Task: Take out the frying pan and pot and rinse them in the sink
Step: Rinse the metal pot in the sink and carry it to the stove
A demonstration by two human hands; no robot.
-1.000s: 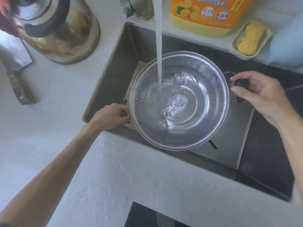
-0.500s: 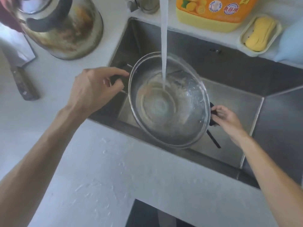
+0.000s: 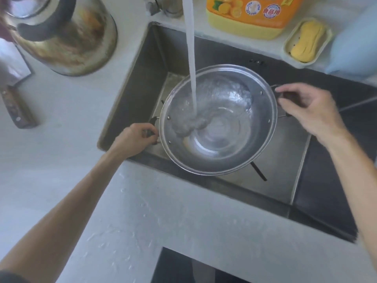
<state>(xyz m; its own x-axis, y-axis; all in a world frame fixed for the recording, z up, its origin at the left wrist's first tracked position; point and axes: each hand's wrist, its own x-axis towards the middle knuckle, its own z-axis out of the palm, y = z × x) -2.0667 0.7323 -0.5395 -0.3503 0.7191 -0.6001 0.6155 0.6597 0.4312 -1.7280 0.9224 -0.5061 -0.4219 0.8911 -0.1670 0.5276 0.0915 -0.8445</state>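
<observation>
Left hand (image 3: 135,138): forearm reaches in from the lower left; fingers curled round the pot's near-left handle.
Pot (image 3: 224,144): steel, held over the sink (image 3: 130,82), mouth up, tipped slightly.
Water (image 3: 190,58): falls into the pot's left half.
Right hand (image 3: 308,109): arm enters from the right; fingers bent over the far-right handle, gripping it.

A pale grey, lightly speckled surface (image 3: 61,164) fills the view under soft, even light. A dark recess (image 3: 179,268) opens beneath its near edge. Water droplets (image 3: 114,237) glisten on the surface near that edge.
</observation>
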